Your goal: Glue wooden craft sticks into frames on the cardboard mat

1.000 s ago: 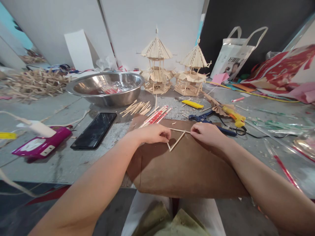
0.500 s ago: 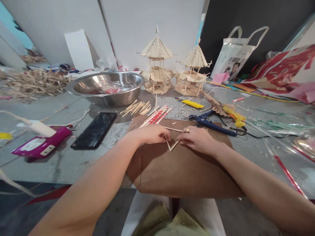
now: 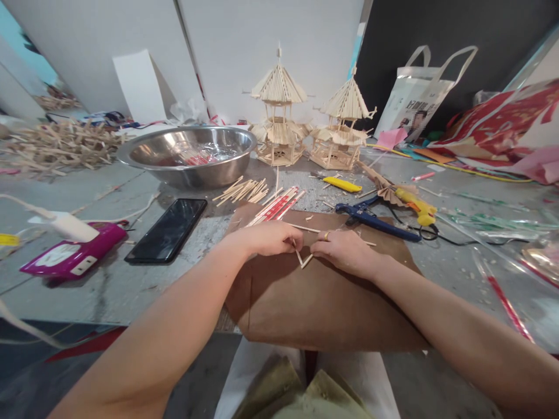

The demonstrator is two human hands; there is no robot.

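On a brown paper sheet (image 3: 314, 314), two thin wooden sticks (image 3: 307, 261) meet in a V pointing towards me. My left hand (image 3: 275, 237) pinches the left stick (image 3: 299, 256) between closed fingertips. Over the right stick, my right hand (image 3: 343, 250) has its fingers closed, with a ring on one of them; the fingertips are partly hidden. Another stick (image 3: 305, 228) lies behind the hands, its far end showing past my right knuckles. Just beyond my left hand are sticks in red-and-white paper (image 3: 279, 205) and a small pile of bare sticks (image 3: 244, 191).
Two stick-built pagodas (image 3: 279, 137) stand at the back beside a steel basin (image 3: 187, 174). A blue glue gun (image 3: 378, 223), a yellow cutter (image 3: 343, 184) and a yellow tool (image 3: 417, 206) lie to the right. Left are a phone (image 3: 168, 231) and a purple power strip (image 3: 82, 256).
My right hand has slid slightly left and down along the right stick, so less of that stick shows. The rear stick's right end is now visible. My left hand stays in place.
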